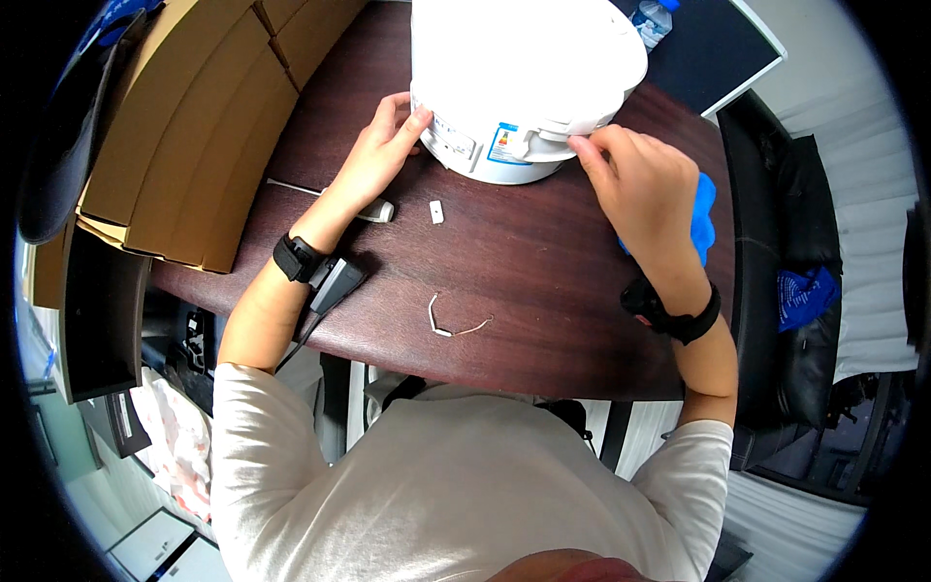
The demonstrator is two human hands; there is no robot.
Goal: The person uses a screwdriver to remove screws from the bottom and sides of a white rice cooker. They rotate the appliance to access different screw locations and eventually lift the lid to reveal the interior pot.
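On the dark table (543,291), our 2 hands, left hand (373,155) and right hand (645,189), pressed open-fingered on the white cooker (524,68), gripping nothing; lid was shut, blue cloth (703,218) unused beside it.

The dark wooden tabletop (543,262) carried a white rice cooker (519,78), stacked cardboard boxes (194,126), a blue cloth (702,218), a small white clip (436,211) and a thin wire (456,323).
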